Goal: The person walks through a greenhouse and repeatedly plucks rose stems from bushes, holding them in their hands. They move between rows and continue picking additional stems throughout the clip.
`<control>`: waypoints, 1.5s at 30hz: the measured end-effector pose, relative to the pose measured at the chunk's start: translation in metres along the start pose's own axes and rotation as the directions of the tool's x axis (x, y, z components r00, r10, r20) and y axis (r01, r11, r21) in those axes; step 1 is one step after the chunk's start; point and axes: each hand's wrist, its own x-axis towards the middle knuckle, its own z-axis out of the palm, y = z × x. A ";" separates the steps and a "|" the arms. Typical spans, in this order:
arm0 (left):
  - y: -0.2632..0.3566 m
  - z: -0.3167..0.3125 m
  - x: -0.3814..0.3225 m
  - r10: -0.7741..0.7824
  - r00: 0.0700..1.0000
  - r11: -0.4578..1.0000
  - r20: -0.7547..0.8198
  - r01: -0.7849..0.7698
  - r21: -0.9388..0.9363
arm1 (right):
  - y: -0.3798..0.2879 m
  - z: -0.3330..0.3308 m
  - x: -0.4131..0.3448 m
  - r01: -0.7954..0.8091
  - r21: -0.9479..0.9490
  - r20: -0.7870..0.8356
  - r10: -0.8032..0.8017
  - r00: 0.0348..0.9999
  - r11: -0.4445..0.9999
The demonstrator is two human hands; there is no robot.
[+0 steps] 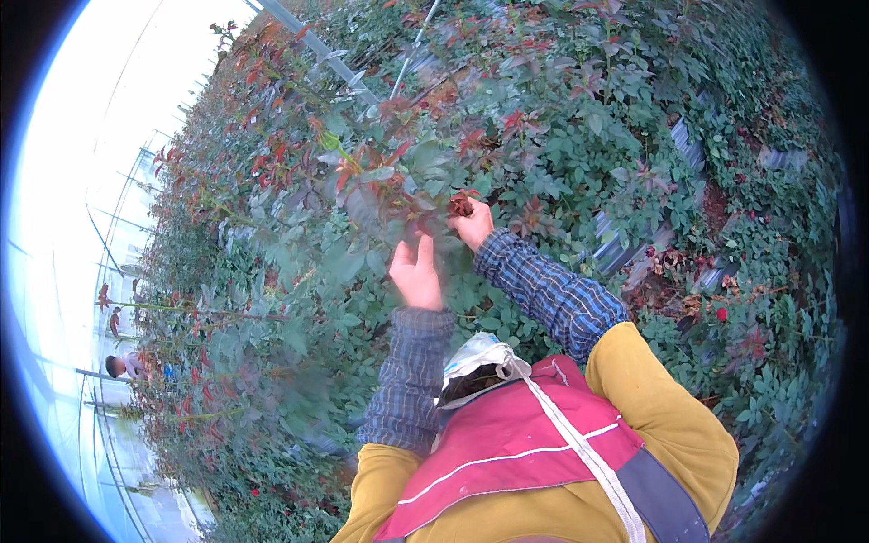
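Note:
My right hand (473,224) pinches a cluster of dark red young rose leaves (461,202) between thumb and fingers. Just to its left, my left hand (416,273) reaches up among the reddish leaves of a rose shoot (415,216). Its thumb and forefinger stand a little apart at the tips; blurred foliage there hides whether they grip anything. A green rose bud (329,141) tops a stem beyond the left hand. Against my chest hangs a white bag (478,356) on a white strap (577,441), its mouth gaping over dark contents.
Dense rose bushes (577,136) surround me. A metal pole (319,47) slants through the plants ahead. Striped plastic sheeting (607,241) shows between bushes at right, near a red bloom (722,314). Far left, another person (129,366) is by the greenhouse's translucent wall (61,271).

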 end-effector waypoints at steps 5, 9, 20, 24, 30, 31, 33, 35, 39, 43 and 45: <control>-0.011 -0.014 0.008 -0.029 0.999 0.998 -0.045 0.026 -0.064 | -0.016 -0.008 -0.001 -0.334 0.177 -0.061 0.349 0.935 0.926; -0.008 -0.024 0.007 -0.020 0.999 1.000 -0.038 0.019 -0.010 | -0.051 -0.018 -0.002 -0.093 0.088 0.112 0.083 0.990 0.992; -0.001 -0.022 -0.004 0.028 0.999 1.000 -0.016 -0.028 0.009 | -0.076 -0.001 0.049 0.476 -0.381 0.867 0.127 0.482 0.793; 0.003 -0.026 -0.002 0.018 1.000 0.999 -0.006 -0.018 0.043 | -0.072 -0.003 0.047 0.505 -0.337 0.864 0.048 0.501 0.795; 0.003 -0.030 0.003 -0.029 1.000 1.000 -0.007 0.029 -0.001 | -0.056 -0.009 0.019 0.208 -0.128 0.693 -0.062 0.718 0.970; 0.000 -0.029 0.006 -0.010 1.000 1.000 0.002 0.010 -0.007 | -0.049 -0.004 0.012 -0.011 0.103 0.556 -0.048 0.830 0.995; -0.001 -0.026 0.010 0.014 1.000 1.000 0.014 -0.014 -0.004 | -0.043 -0.010 0.009 -0.096 0.219 0.443 -0.012 0.897 0.971; 0.001 -0.020 0.013 0.021 1.000 1.000 0.018 -0.021 0.003 | -0.050 -0.013 0.001 -0.064 0.274 0.325 -0.029 0.945 0.960; -0.002 -0.007 0.023 0.019 0.996 0.999 0.085 -0.015 -0.043 | -0.073 -0.010 -0.013 0.312 -0.003 0.276 -0.299 0.913 0.950; -0.005 0.007 0.022 0.057 0.990 0.995 0.129 -0.045 -0.094 | -0.107 -0.003 -0.026 0.433 -0.353 0.286 -0.345 0.894 0.829; -0.003 0.007 0.020 0.046 0.984 0.999 0.169 -0.043 -0.022 | -0.113 -0.002 -0.027 0.457 -0.410 0.272 -0.373 0.887 0.789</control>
